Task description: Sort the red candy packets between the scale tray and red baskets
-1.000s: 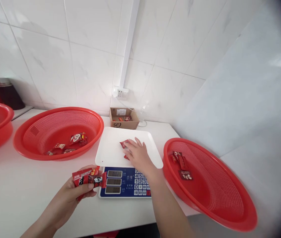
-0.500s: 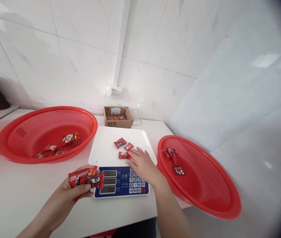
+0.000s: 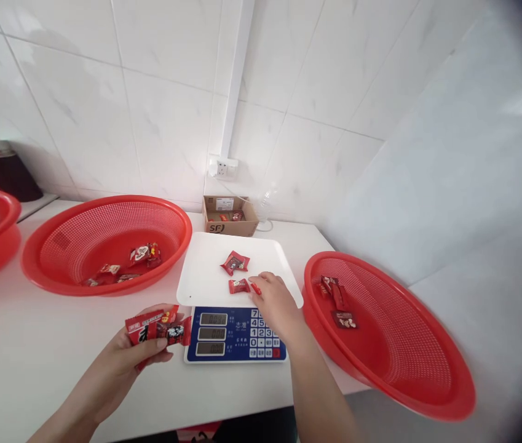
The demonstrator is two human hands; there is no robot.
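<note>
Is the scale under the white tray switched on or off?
On: the scale shows digits in its three display windows.

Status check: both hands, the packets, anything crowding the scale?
Left hand holds several red packets. Right hand at a red wrapper over the tray, grip unclear. More packets on tray; red baskets flank scale.

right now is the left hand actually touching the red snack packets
Touching. The head view shows the left hand wrapped around the red snack packets, with its thumb lying across the front of the wrappers.
</note>
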